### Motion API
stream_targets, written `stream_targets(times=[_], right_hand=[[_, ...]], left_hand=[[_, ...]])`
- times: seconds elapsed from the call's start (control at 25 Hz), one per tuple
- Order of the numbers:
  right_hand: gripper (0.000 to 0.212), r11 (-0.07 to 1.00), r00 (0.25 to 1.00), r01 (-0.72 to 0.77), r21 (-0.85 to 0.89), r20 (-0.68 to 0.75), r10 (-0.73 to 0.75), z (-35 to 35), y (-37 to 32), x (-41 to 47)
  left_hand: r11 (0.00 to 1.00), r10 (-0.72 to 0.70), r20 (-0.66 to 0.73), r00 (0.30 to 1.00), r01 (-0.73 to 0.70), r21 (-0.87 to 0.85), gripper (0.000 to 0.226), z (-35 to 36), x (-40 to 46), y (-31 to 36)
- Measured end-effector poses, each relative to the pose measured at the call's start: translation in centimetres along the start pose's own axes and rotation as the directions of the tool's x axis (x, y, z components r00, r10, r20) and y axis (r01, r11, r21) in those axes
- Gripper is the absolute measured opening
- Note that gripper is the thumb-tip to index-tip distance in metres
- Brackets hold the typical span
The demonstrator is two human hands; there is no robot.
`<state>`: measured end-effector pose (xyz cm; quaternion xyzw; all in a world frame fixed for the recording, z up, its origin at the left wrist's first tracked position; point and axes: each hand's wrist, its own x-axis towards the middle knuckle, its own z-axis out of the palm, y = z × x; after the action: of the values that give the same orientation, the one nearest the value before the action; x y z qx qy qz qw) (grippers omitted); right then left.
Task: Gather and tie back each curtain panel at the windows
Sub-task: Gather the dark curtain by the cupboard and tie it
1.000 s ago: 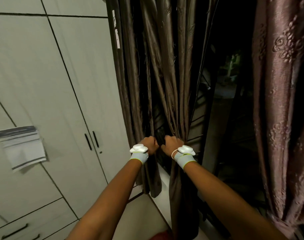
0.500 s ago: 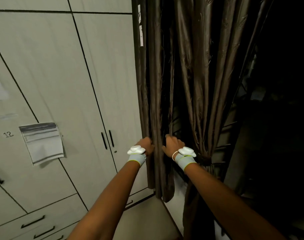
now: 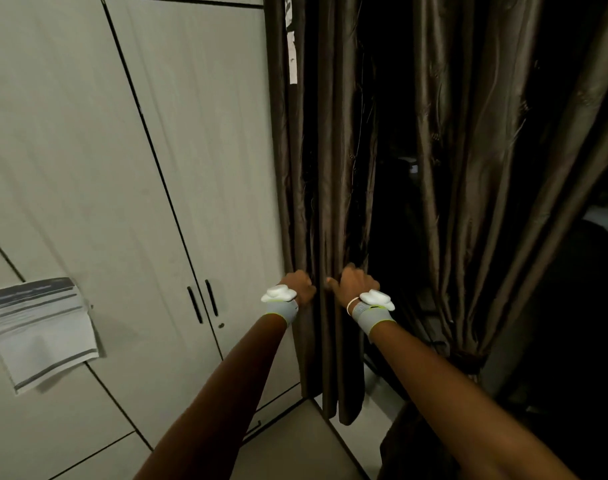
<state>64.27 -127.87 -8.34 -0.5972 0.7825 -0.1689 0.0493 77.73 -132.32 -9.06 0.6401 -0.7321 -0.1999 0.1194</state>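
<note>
Beside pale wardrobe doors, both hands grip brown curtain folds.

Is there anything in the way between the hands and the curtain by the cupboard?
No. The left hand and the right hand are already on the narrow brown curtain panel, gripping its folds, with nothing visible between.

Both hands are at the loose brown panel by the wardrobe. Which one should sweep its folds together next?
Probably the right hand: it grips the loose panel on its open window side. The left hand holds the wardrobe-side edge as an anchor.
</note>
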Motion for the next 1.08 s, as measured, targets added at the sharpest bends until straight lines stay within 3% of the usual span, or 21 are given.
stream_targets(times=[0.16,0.28,0.48,0.72,0.88,1.08], right_hand=[[0.053,0.992,0.990,-0.120,-0.043,-0.074,0.117,1.0,-0.4,2.3],[0.029,0.986,0.987,-0.151,-0.074,-0.061,0.146,2.0,-0.3,3.7],[0.025,0.988,0.988,-0.151,-0.042,-0.035,0.150,3.8,0.0,4.4],[0.033,0.981,0.980,-0.194,-0.031,-0.057,0.192,4.1,2.7,4.0],[0.029,0.967,0.966,-0.247,-0.062,-0.091,0.241,3.4,5.1,4.3],[0.021,0.969,0.971,-0.235,-0.080,-0.050,0.232,2.6,5.0,4.7]], left_hand=[[0.997,0.080,0.056,0.995,-0.079,-0.018,0.025,0.2,3.5,-0.7],[0.989,0.146,0.094,0.985,-0.145,-0.019,0.026,0.1,5.1,-0.8],[0.970,0.240,0.029,0.970,-0.238,-0.057,0.072,-0.3,8.1,0.2],[0.950,0.310,-0.073,0.948,-0.312,-0.013,0.042,-0.3,10.4,2.0],[0.948,0.310,-0.053,0.949,-0.313,-0.060,0.038,0.8,10.3,2.5],[0.895,0.439,-0.010,0.899,-0.438,-0.088,0.037,2.7,8.6,4.4]])
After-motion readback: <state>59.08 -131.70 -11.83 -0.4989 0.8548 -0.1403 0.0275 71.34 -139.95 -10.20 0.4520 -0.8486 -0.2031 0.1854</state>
